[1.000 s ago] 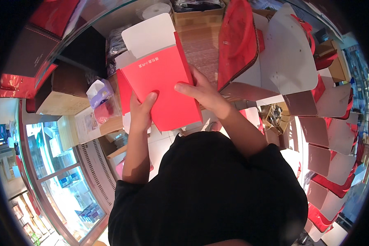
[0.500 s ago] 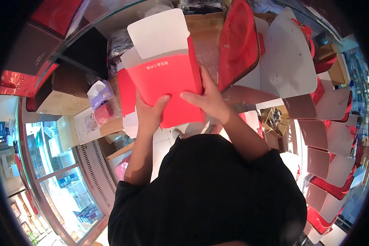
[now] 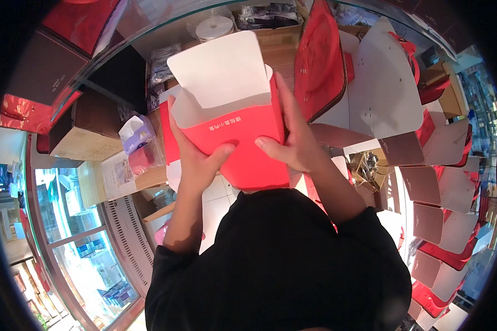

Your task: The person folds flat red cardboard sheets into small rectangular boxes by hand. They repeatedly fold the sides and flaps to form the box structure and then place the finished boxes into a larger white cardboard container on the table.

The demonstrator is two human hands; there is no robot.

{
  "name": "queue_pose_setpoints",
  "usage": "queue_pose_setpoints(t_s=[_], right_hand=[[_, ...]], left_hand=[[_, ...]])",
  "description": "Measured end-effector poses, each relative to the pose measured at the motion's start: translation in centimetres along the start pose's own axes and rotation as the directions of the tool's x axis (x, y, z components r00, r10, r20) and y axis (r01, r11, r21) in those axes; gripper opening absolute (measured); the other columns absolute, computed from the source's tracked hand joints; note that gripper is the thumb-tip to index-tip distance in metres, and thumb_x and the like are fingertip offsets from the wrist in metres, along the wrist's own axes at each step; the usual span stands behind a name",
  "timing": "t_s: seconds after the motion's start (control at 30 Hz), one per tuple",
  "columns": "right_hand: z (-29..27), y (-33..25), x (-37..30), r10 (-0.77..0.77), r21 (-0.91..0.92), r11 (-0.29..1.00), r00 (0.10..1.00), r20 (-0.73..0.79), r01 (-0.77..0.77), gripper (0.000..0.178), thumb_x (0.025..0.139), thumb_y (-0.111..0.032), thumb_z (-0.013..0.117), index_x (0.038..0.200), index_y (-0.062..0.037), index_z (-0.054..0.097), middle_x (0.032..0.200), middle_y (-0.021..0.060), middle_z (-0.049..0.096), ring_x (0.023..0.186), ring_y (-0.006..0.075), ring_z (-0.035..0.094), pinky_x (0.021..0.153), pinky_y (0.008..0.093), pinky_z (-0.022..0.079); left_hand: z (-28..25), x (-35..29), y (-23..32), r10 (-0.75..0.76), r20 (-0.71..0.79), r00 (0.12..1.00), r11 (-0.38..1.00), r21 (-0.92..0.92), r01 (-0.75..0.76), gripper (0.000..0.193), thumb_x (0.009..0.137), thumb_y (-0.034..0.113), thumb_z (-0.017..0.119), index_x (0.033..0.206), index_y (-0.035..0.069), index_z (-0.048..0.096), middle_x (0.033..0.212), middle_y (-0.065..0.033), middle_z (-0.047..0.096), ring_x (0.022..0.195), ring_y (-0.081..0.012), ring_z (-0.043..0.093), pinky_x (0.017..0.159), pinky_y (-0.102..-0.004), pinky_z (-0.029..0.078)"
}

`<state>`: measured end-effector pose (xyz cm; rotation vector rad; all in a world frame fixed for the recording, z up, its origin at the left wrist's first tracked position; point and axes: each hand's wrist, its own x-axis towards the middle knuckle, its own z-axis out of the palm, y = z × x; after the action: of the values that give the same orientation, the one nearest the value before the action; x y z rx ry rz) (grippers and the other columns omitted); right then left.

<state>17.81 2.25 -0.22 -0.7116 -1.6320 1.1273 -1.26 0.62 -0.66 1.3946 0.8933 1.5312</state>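
Between my two hands is a red cardboard box (image 3: 243, 146) with a white inside, its top open and a broad white flap standing up at the far side. My left hand (image 3: 200, 160) grips its left side, thumb on the red front panel. My right hand (image 3: 294, 144) clasps the right side, with its thumb also on the front and fingers along the side wall. Just right of the box stands a red bag-shaped case (image 3: 320, 60) with a dark stitched edge. Another red and white piece (image 3: 170, 135) shows behind my left hand.
A table (image 3: 279, 47) lies beyond the box, with a white spool-like roll (image 3: 214, 27) and a carton of dark wrapped goods (image 3: 268, 15). At left are a purple tissue pack (image 3: 136, 134) and a brown carton (image 3: 88, 129). Several open red-and-brown gift boxes (image 3: 444, 187) line the right.
The red box has come nearer my body and tilted, so more of its white inside shows. Both hands moved with it and keep their hold.
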Motion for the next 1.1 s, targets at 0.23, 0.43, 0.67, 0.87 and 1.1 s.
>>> queue_pose_setpoints(t_s=[0.23, 0.43, 0.67, 0.87, 1.1], right_hand=[[-0.9, -0.4, 0.3, -0.070, 0.056, 0.996, 0.997, 0.014, 0.069, 0.104, 0.066, -0.018, 0.077, 0.146, -0.0080, 0.011, 0.145, 0.0139, 0.023, 0.130, 0.0240, 0.032, 0.100, 0.0373, 0.036], [-1.3, -0.7, -0.1, -0.028, 0.087, 0.996, 0.999, 0.041, 0.024, 0.097, 0.064, -0.022, 0.079, 0.142, -0.0113, 0.022, 0.136, 0.0115, 0.033, 0.121, 0.0233, 0.041, 0.097, 0.0368, 0.041], [-2.2, -0.8, 0.4, 0.024, 0.040, 0.999, 0.992, 0.125, -0.029, 0.082, 0.065, -0.021, 0.078, 0.135, -0.0111, 0.035, 0.122, 0.0078, 0.043, 0.110, 0.0194, 0.048, 0.092, 0.0351, 0.043], [-2.1, -1.1, 0.4, 0.021, 0.037, 0.999, 0.981, 0.193, -0.028, 0.083, 0.067, -0.021, 0.077, 0.136, -0.0100, 0.034, 0.122, 0.0087, 0.045, 0.108, 0.0186, 0.049, 0.091, 0.0335, 0.043], [-2.0, -2.2, 0.9, 0.204, 0.088, 0.970, 0.956, 0.212, -0.226, 0.092, 0.068, -0.017, 0.073, 0.143, -0.0061, 0.021, 0.127, 0.0064, 0.044, 0.114, 0.0149, 0.045, 0.097, 0.0308, 0.036]], left_hand=[[-0.7, 0.2, 0.3, 0.055, 0.088, 0.995, 0.997, 0.054, -0.060, 0.108, 0.066, 0.017, 0.082, 0.142, 0.007, 0.006, 0.131, -0.0183, 0.037, 0.115, -0.0267, 0.048, 0.091, -0.0384, 0.047], [-1.3, 0.2, 0.3, 0.153, 0.193, 0.969, 0.983, 0.071, -0.169, 0.104, 0.065, 0.014, 0.082, 0.141, 0.006, 0.011, 0.131, -0.0179, 0.038, 0.115, -0.0267, 0.049, 0.092, -0.0390, 0.047], [-1.0, 0.0, 1.0, 0.071, 0.171, 0.983, 0.996, 0.035, -0.078, 0.102, 0.063, 0.015, 0.083, 0.140, 0.006, 0.017, 0.132, -0.0169, 0.037, 0.117, -0.0262, 0.047, 0.093, -0.0392, 0.046], [-1.1, 0.1, 0.9, 0.088, 0.191, 0.978, 0.996, -0.010, -0.087, 0.100, 0.063, 0.014, 0.082, 0.139, 0.006, 0.018, 0.132, -0.0163, 0.037, 0.118, -0.0257, 0.046, 0.093, -0.0394, 0.046], [-1.1, 0.0, 0.9, 0.029, 0.185, 0.982, 0.999, -0.051, -0.020, 0.096, 0.065, 0.013, 0.081, 0.139, 0.005, 0.019, 0.131, -0.0162, 0.039, 0.116, -0.0249, 0.047, 0.093, -0.0382, 0.046]])
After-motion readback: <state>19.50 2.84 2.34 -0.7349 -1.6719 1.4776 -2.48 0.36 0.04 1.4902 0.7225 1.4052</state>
